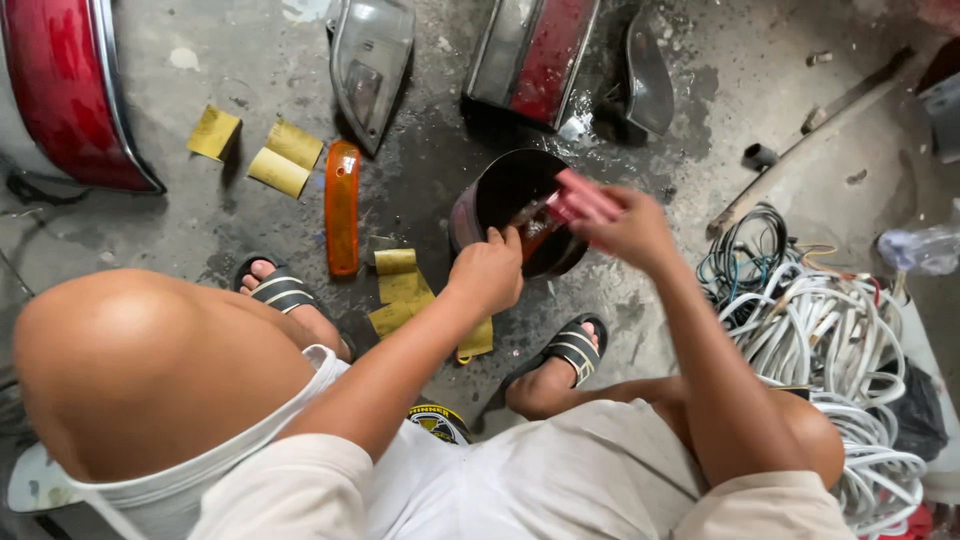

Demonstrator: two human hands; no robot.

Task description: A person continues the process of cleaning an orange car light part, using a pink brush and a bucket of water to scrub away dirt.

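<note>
On the concrete floor (250, 60), a dark bucket (480, 200) sits between the sandalled feet. The left hand (487, 272) curls on its near rim; the right hand (628, 228) pinches a red lamp piece (580, 200) above it. Yellow sandpaper sheets (285, 158) lie toward the floor's far-left edge.

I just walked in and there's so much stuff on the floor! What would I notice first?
Right in the middle, the person's left hand grips the rim of a dark round pot, while the right hand holds a red piece over it. A bright orange lens and yellow sandpaper scraps lie on the wet concrete to the left. A big tangle of white cables fills the right side.
</note>
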